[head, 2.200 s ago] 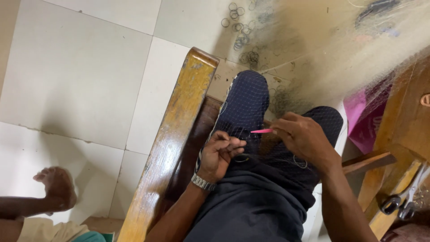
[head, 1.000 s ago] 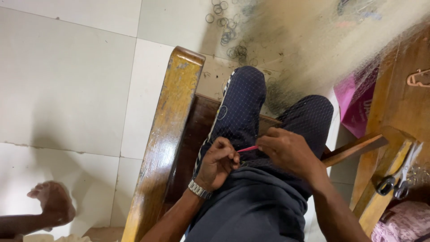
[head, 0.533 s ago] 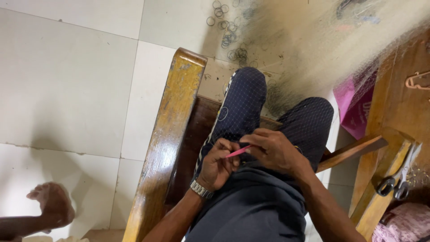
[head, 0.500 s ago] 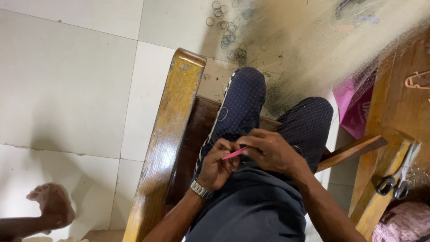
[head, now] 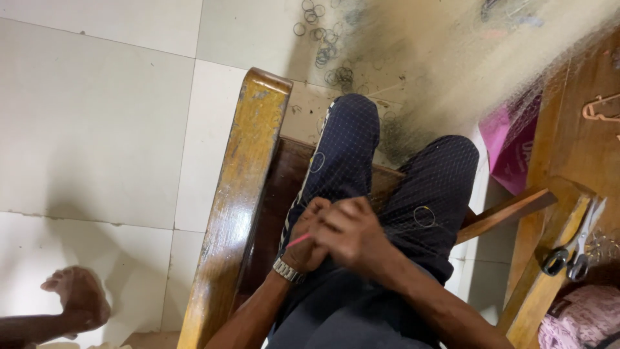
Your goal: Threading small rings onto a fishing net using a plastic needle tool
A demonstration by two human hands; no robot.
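Closing over the left hand (head: 309,240), the right hand (head: 352,234) now covers most of the pink needle (head: 298,240), which showed far more of its length between the two hands a moment ago; only a short pink tip pokes out at the left edge of the fists. Both hands sit bunched together over the lap, on the fine netting (head: 413,194) draped across the dark dotted trousers (head: 349,148). The left grip is curled tight around the needle's near end, a metal wristwatch (head: 287,270) at its wrist; the right fingers are folded down over the same spot, though whether they pinch the needle or a strand of mesh cannot be told. Judging by that shift, the work looks to be at a tightening or knotting point rather than a long pass. A worn wooden armrest (head: 242,194) runs beside the left forearm, scissors (head: 571,249) lie on the bench (head: 581,155) at right, and another person's foot (head: 77,300) rests on the tiled floor (head: 97,116).
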